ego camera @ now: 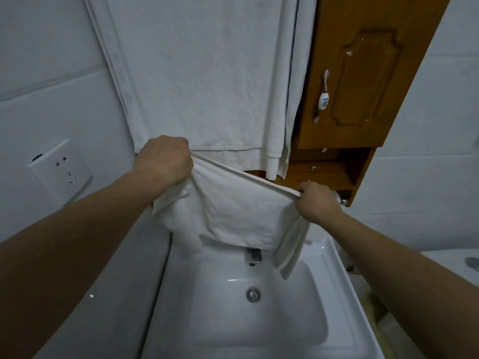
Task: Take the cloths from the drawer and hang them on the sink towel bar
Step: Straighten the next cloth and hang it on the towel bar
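White sink (334, 286) below: basin holds nothing but its metal drain (253, 294); the faucet (253, 256) is partly hidden by cloth. Wooden cabinet (363, 81) upper right, door closed, open shelves beneath. A large white towel (204, 73) hangs flat against the wall. Both arms reach forward over the basin. Left hand (163, 159) and right hand (318, 200), each fisted tight on a top corner, stretch a white cloth (241, 211) between them, just under the towel's hem. Its lower edge droops toward the faucet.
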`<action>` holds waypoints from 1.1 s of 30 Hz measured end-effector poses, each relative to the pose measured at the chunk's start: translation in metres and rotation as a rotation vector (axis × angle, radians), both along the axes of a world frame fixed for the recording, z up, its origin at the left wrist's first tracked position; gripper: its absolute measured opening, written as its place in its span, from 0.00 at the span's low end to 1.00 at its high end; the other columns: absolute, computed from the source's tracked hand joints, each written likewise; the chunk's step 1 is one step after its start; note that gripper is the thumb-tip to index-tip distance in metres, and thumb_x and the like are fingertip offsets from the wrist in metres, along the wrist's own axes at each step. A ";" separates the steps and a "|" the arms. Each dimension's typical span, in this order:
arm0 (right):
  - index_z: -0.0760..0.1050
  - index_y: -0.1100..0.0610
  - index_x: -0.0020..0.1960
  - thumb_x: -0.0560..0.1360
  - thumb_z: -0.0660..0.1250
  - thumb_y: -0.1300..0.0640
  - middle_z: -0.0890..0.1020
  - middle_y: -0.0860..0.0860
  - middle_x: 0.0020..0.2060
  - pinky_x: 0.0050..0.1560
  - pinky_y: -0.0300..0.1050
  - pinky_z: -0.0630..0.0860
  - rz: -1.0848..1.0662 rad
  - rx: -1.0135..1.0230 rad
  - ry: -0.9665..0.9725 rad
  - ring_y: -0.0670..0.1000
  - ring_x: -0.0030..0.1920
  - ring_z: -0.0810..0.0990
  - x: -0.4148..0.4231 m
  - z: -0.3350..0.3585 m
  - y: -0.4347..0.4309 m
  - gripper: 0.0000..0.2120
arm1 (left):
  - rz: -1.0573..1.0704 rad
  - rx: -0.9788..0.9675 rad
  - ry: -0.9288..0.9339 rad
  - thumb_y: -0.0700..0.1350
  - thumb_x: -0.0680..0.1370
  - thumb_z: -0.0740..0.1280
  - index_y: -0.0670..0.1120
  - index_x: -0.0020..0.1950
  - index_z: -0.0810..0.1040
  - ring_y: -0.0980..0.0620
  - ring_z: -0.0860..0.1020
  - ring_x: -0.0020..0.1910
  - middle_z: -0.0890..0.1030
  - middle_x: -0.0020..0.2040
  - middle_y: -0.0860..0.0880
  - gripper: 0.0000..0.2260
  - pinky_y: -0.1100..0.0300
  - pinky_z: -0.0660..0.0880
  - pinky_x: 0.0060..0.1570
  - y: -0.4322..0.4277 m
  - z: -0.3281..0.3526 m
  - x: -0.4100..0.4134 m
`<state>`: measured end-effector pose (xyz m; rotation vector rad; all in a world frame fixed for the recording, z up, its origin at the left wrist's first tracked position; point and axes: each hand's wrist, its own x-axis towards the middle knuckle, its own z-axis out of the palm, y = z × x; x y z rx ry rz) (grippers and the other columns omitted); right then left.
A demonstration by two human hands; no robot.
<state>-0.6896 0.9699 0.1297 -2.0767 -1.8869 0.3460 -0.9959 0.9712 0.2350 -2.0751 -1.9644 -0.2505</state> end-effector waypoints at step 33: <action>0.75 0.55 0.30 0.74 0.74 0.56 0.77 0.47 0.27 0.34 0.40 0.71 0.311 -0.140 0.627 0.46 0.31 0.73 -0.031 0.072 -0.008 0.15 | -0.575 -0.097 -0.047 0.56 0.83 0.53 0.59 0.67 0.76 0.51 0.80 0.54 0.84 0.56 0.52 0.17 0.58 0.72 0.52 -0.022 -0.018 0.095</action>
